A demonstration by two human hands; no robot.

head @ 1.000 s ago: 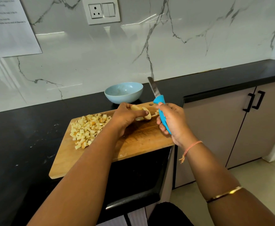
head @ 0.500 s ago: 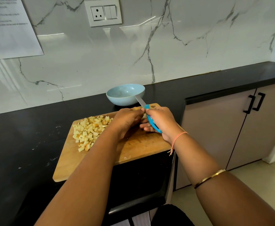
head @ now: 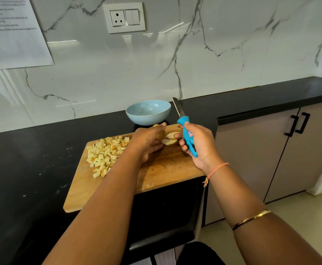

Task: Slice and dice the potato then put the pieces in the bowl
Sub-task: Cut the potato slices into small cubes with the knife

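On the wooden cutting board [head: 167, 173] my left hand [head: 146, 142] holds a piece of potato [head: 160, 133] near the far edge. Two pale slices [head: 169, 139] lie just right of it, touched by the fingertips of my right hand [head: 196, 144]. That hand grips a knife [head: 185, 131] by its blue handle, blade raised and pointing away toward the wall. A heap of diced potato [head: 106, 153] covers the board's left part. The light blue bowl [head: 148, 111] stands behind the board with nothing in it.
The board overhangs the black counter [head: 22, 169] at its front right corner. Grey cabinet doors with black handles [head: 297, 125] stand to the right. A marble wall with a socket plate [head: 124, 17] and a taped paper sheet [head: 13, 33] rises behind.
The knife, which was down cutting at the potato half a second ago, has lifted with its blade upright. My right hand has shifted right, uncovering the cut slices.
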